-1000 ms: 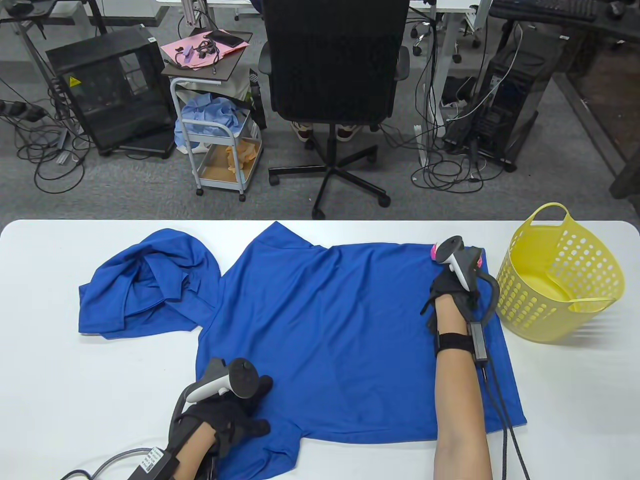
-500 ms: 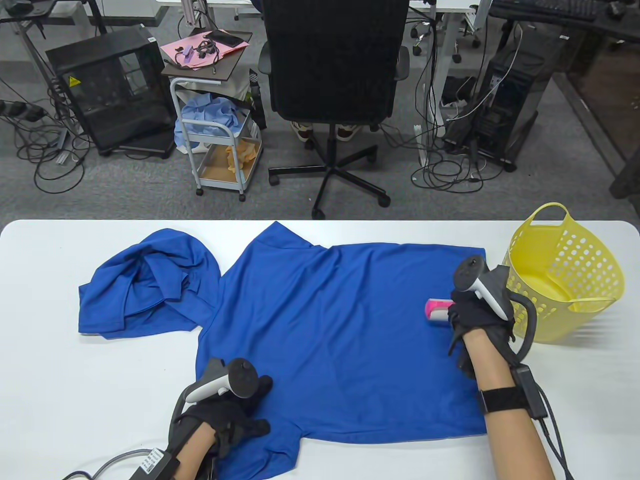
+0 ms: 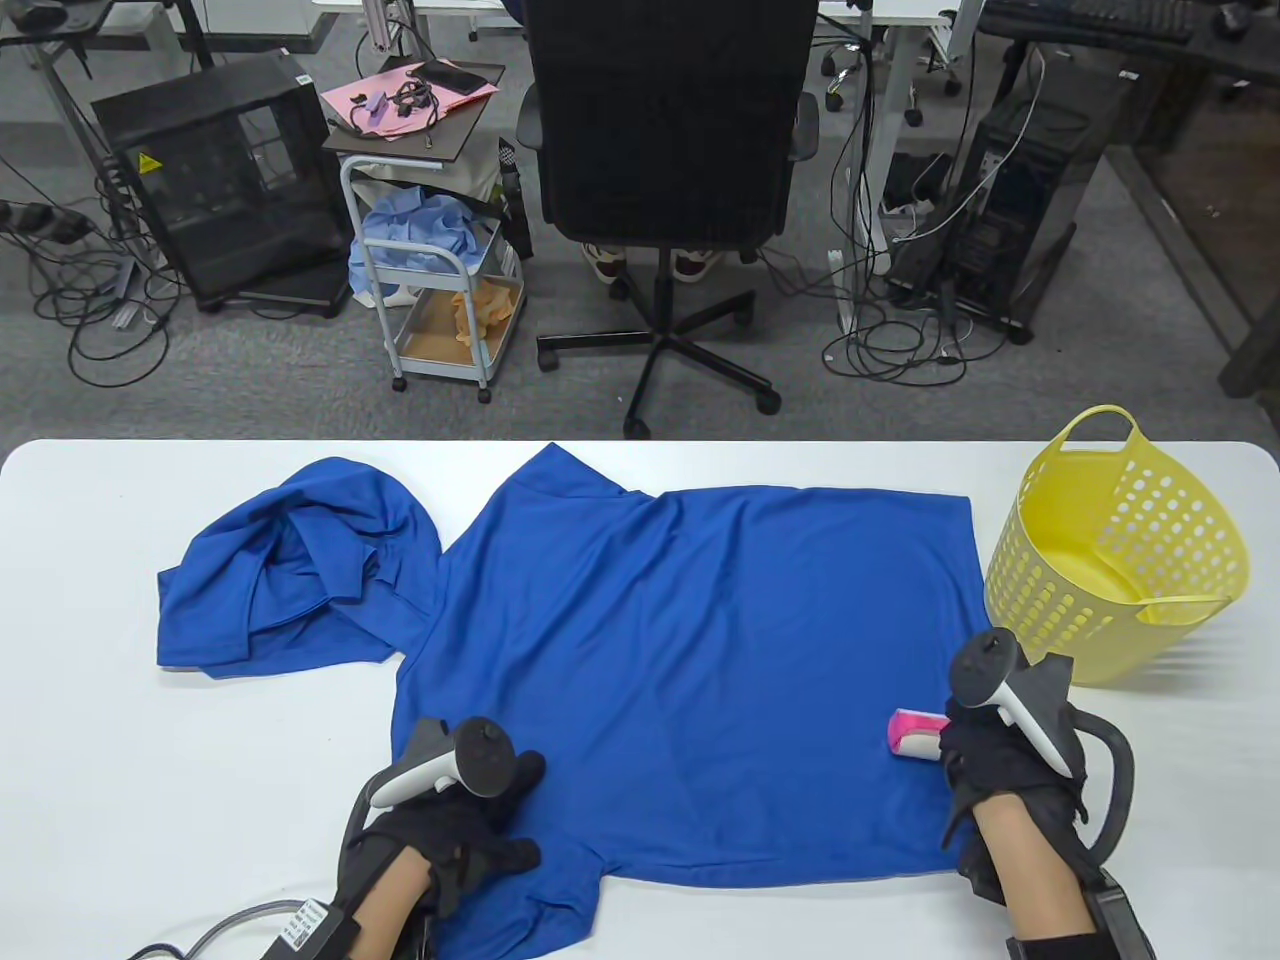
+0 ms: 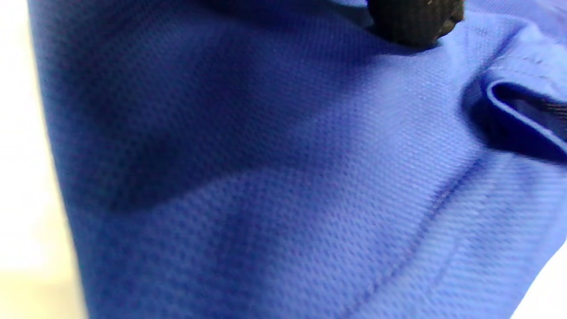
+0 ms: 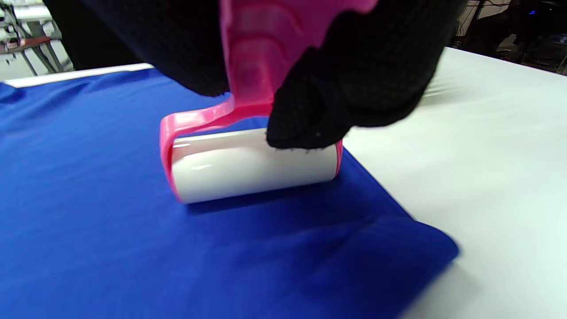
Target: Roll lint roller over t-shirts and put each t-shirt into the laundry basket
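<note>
Fingers point(image 5: 305, 115) dragged lint roller point(image 3: 915, 735) nearer on t-shirt point(image 3: 690, 650).

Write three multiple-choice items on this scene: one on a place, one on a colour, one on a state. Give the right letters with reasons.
1. Where does the lint roller rest?
A. in the basket
B. on the spread t-shirt
C. on the bare table

2. What colour is the laundry basket?
A. yellow
B. green
C. white

3. What is the left hand doing?
A. lifting the shirt
B. holding the roller
C. resting on the shirt

Answers: B, its drum lies on blue cloth near the hem; A, its perforated wall is yellow; C, it lies on the shirt while the right hand grips the roller.
</note>
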The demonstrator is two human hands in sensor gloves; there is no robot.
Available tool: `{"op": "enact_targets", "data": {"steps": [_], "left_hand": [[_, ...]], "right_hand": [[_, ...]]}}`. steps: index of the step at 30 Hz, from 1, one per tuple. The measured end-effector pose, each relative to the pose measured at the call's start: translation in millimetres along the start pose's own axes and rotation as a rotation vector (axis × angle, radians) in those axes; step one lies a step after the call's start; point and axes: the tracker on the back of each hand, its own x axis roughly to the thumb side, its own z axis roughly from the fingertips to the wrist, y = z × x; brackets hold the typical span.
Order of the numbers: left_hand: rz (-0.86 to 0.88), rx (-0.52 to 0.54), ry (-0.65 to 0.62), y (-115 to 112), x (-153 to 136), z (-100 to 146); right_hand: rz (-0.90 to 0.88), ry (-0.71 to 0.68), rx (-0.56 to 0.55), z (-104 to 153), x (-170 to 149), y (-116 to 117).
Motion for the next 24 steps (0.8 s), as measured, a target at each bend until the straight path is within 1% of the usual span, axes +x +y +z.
{"op": "enact_targets", "data": {"steps": [4, 8, 15, 16, 20, 24], "left_hand": [[-0.003, -0.003, 0.000, 0.2, 0.0, -0.1], [-0.005, -0.006, 0.000, 0.2, 0.1, -0.2], [-0.008, -0.012, -0.002, 0.3, 0.6, -0.3], [-0.009, -0.012, -0.002, 0.3, 0.6, -0.3], [-0.010, -0.015, -0.004, 0.2, 0.8, -0.5], [-0.008, -0.013, -0.009, -0.2, 0.7, -0.7]], "right_hand": [[-0.061, -0.022, -0.052, -19.0, 7.8, 2.4], [-0.093, -0.013, -0.079, -46.4, 17.0, 3.6], [-0.142, 0.019, -0.069, -93.0, 36.0, 6.9], [-0.141, 0.020, -0.070, -96.2, 37.7, 6.8], [-0.159, 0.057, -0.058, -128.0, 53.2, 5.2], [-0.150, 0.104, -0.053, -154.5, 65.1, -0.3]]}}
